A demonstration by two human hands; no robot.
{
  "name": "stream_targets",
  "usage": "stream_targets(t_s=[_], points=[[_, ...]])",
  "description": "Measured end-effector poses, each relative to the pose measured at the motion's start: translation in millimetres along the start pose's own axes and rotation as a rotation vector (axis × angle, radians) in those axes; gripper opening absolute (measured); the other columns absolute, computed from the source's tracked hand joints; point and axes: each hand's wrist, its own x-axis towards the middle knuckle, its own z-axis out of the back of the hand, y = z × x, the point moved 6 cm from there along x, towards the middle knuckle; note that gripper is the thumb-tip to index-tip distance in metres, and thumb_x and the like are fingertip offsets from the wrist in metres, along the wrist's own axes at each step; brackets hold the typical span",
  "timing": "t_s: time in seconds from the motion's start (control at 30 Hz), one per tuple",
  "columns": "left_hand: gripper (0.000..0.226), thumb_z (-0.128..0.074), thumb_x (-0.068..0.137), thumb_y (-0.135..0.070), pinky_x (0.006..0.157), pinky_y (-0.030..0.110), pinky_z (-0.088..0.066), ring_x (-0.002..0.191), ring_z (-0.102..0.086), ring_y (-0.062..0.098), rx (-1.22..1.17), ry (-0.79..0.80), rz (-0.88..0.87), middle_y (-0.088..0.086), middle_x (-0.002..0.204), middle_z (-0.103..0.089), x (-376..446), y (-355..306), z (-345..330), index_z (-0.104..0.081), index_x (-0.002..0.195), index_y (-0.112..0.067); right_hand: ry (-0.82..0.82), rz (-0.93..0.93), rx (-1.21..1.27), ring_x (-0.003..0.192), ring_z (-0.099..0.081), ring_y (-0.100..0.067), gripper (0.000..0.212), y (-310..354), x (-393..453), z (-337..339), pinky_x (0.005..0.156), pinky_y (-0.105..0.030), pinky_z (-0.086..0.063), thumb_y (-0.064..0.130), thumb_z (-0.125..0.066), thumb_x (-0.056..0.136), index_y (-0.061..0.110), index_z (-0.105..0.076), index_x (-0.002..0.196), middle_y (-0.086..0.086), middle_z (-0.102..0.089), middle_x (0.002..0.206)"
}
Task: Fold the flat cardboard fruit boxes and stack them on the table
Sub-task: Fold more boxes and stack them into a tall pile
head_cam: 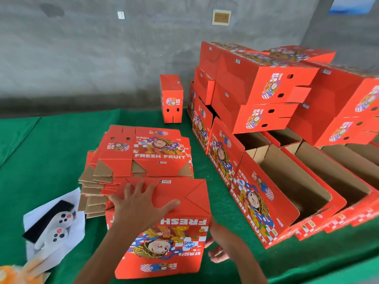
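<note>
Hands [141,203] on box [170,232]; green table cloth [51,152]; grey concrete wall [92,54].

Place: packing or warehouse-type work area, not a home.
Wall: bare grey concrete wall [92,54], stained, with a small framed plaque [221,17].
Surface: table [51,152] covered in green felt-like cloth.
Stock: many identical red "FRESH FRUIT" cartons; flat stack [141,152], open folded boxes in a row [287,181], closed ones piled [266,87] behind.
</note>
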Motion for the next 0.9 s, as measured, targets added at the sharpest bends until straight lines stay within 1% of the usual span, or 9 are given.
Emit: stream_targets(t_s=[0.13,0.3,0.37,0.47,0.53,0.63,0.7,0.8,0.9], points=[[0.115,-0.002,0.06,-0.108,0.11,0.068,-0.025,0.147,-0.028,0.026,-0.072,-0.042,0.021,-0.011,0.159,-0.034,8,12,6,-0.04,0.147,-0.044,0.037,-0.018,0.127,0.054,-0.046,-0.01,0.085,-6,-6,-4,0.054,-0.023,-0.044,0.086,-0.033,0.09,0.012,-0.068,0.112,-0.008,-0.066,0.09],[0.107,-0.01,0.065,-0.105,0.109,0.064,-0.033,0.145,-0.03,0.03,-0.08,-0.074,0.084,-0.004,0.158,-0.036,13,20,2,-0.041,0.145,-0.041,0.028,0.084,0.13,0.076,-0.063,-0.018,0.075,-2,-7,-5,0.066,-0.028,-0.059,0.076,-0.032,0.098,0.012,-0.069,0.112,-0.013,-0.068,0.108],[0.105,-0.013,0.065,-0.106,0.109,0.064,-0.033,0.145,-0.029,0.03,-0.079,-0.076,0.08,-0.004,0.158,-0.035,13,21,2,-0.04,0.144,-0.042,0.029,0.081,0.189,0.068,-0.06,-0.015,0.071,-1,-8,-8,0.064,-0.027,-0.056,0.071,-0.037,0.1,0.009,-0.068,0.11,-0.009,-0.068,0.096],[0.103,-0.018,0.064,-0.106,0.111,0.064,-0.033,0.146,-0.028,0.028,-0.098,-0.076,0.076,-0.008,0.156,-0.037,12,24,3,-0.04,0.143,-0.044,0.015,0.094,0.33,0.049,-0.047,-0.008,0.058,1,-6,-9,0.052,-0.021,-0.046,0.063,-0.051,0.1,0.006,-0.064,0.094,0.0,-0.061,0.068],[0.102,-0.021,0.063,-0.106,0.112,0.064,-0.032,0.147,-0.027,0.026,-0.113,-0.071,0.08,-0.009,0.157,-0.036,10,28,4,-0.038,0.143,-0.045,0.014,0.121,0.368,0.045,-0.047,-0.007,0.053,4,-7,-8,0.05,-0.022,-0.048,0.059,-0.057,0.098,0.008,-0.066,0.09,0.002,-0.062,0.062],[0.105,-0.022,0.06,-0.107,0.113,0.065,-0.033,0.147,-0.026,0.026,-0.172,-0.063,0.068,-0.011,0.158,-0.036,8,34,5,-0.037,0.144,-0.046,0.022,0.16,0.317,0.046,-0.059,-0.009,0.055,10,-11,-7,0.056,-0.026,-0.056,0.062,-0.057,0.097,0.009,-0.072,0.1,-0.004,-0.071,0.084],[0.107,-0.022,0.057,-0.108,0.114,0.065,-0.032,0.148,-0.025,0.026,-0.201,-0.062,0.062,-0.011,0.158,-0.036,6,36,7,-0.038,0.144,-0.047,0.021,0.168,0.283,0.05,-0.065,-0.011,0.054,12,-14,-5,0.056,-0.027,-0.057,0.066,-0.051,0.098,0.016,-0.072,0.107,-0.009,-0.072,0.094],[0.104,-0.029,0.059,-0.106,0.114,0.065,-0.032,0.149,-0.025,0.027,-0.222,-0.052,0.062,-0.011,0.159,-0.036,3,37,11,-0.04,0.143,-0.046,0.033,0.157,0.262,0.06,-0.068,-0.014,0.056,9,-18,-5,0.062,-0.028,-0.058,0.067,-0.046,0.099,0.018,-0.071,0.11,-0.007,-0.071,0.085],[0.092,-0.036,0.065,-0.102,0.114,0.063,-0.034,0.145,-0.033,0.027,-0.275,-0.073,0.061,-0.011,0.154,-0.044,-2,38,22,-0.05,0.136,-0.045,0.105,0.168,0.287,0.058,-0.061,-0.014,0.064,10,-26,-8,0.065,-0.029,-0.056,0.07,-0.047,0.098,0.012,-0.07,0.112,-0.005,-0.068,0.078]])
